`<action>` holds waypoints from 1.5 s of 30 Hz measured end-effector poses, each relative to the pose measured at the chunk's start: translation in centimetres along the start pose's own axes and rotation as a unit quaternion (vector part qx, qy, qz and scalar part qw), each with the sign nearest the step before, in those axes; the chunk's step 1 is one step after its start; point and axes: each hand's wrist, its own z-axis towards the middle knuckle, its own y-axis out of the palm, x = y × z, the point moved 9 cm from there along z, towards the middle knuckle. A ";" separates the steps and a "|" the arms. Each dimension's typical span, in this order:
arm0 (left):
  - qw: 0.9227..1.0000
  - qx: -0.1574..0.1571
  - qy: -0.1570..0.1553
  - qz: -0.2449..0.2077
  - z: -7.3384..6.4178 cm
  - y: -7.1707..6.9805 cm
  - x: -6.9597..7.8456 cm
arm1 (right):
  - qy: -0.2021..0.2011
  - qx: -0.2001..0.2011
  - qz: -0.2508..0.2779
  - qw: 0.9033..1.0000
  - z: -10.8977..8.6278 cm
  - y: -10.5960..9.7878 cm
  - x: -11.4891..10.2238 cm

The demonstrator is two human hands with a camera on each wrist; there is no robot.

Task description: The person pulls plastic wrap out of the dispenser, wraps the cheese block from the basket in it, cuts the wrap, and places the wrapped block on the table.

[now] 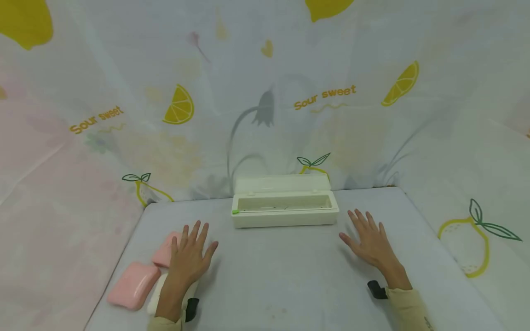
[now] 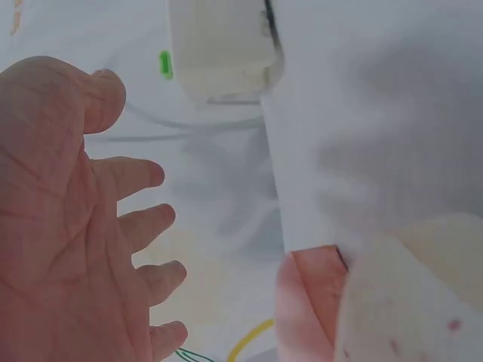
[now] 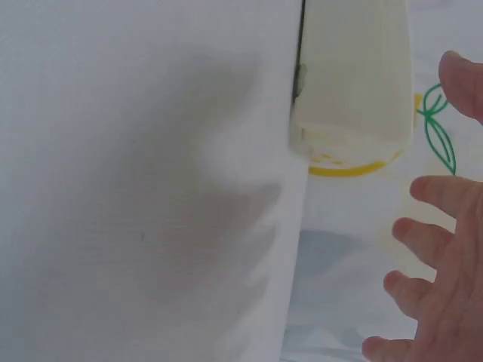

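Observation:
My left hand (image 1: 189, 258) hovers with spread fingers over the left side of the table, palm down, holding nothing. Beneath it and partly hidden lie a pink rounded block (image 1: 164, 251) and a white rounded one (image 1: 155, 298); a second pink block (image 1: 133, 285) lies to their left. My right hand (image 1: 371, 242) is spread the same way over the right side, its shadow on the table below. Between the hands and farther back stands a long white box (image 1: 285, 219), its lid (image 1: 283, 184) raised and a green tab (image 1: 235, 212) at its left front corner.
The white-covered table (image 1: 273, 266) ends at a hanging cloth (image 1: 232, 59) printed with lemons, which also rises along both sides. Dark wrist devices (image 1: 377, 289) sit at both sleeves. The box stands near the table's back edge.

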 end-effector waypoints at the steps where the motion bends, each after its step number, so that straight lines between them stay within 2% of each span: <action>1: 1.000 0.003 0.003 -0.003 0.3 -0.1 0.3 | -0.006 0.011 0.002 1.000 0.2 -0.2 -0.1; 6: 0.999 0.018 0.025 -0.024 2.2 -0.5 1.9 | -0.045 0.084 0.019 0.995 1.4 -1.6 -1.2; 9: 0.997 0.037 0.048 -0.040 3.5 -0.8 3.3 | -0.062 0.111 0.044 0.991 2.4 -2.2 -1.9; 15: 0.991 0.089 0.081 -0.063 6.4 -1.6 6.1 | -0.042 0.121 0.060 0.990 4.7 -2.5 -2.8; 18: 0.990 0.092 0.085 -0.070 7.9 -1.5 7.2 | -0.034 0.123 0.054 0.990 5.9 -2.8 -3.3; 22: 0.986 0.105 0.107 -0.077 9.5 -1.3 8.5 | -0.038 0.110 0.045 0.992 7.2 -2.9 -4.2; 24: 0.983 0.111 0.122 -0.076 10.0 -1.1 9.1 | -0.039 0.097 0.042 0.994 7.8 -2.7 -4.6; 26: 0.984 0.102 0.130 -0.073 10.6 -0.8 9.7 | -0.040 0.081 0.037 0.995 8.4 -2.5 -5.0; 30: 0.987 0.060 0.131 -0.066 11.6 0.0 10.5 | -0.035 0.034 0.024 0.999 9.7 -1.7 -5.6; 34: 0.991 0.015 0.116 -0.069 12.5 0.8 10.7 | -0.048 -0.032 0.006 0.998 11.0 -0.8 -6.6; 37: 0.991 -0.022 0.110 -0.068 12.9 1.4 10.9 | -0.081 -0.089 0.003 0.993 11.9 0.0 -7.6; 41: 0.990 -0.046 0.118 -0.061 13.2 2.0 11.3 | -0.111 -0.161 0.009 0.981 12.7 1.2 -8.7; 43: 0.990 -0.046 0.122 -0.057 13.3 2.2 11.5 | -0.111 -0.188 0.003 0.976 13.0 1.7 -9.0; 45: 0.990 -0.047 0.122 -0.053 13.4 2.5 11.6 | -0.094 -0.209 -0.001 0.973 13.3 2.1 -8.9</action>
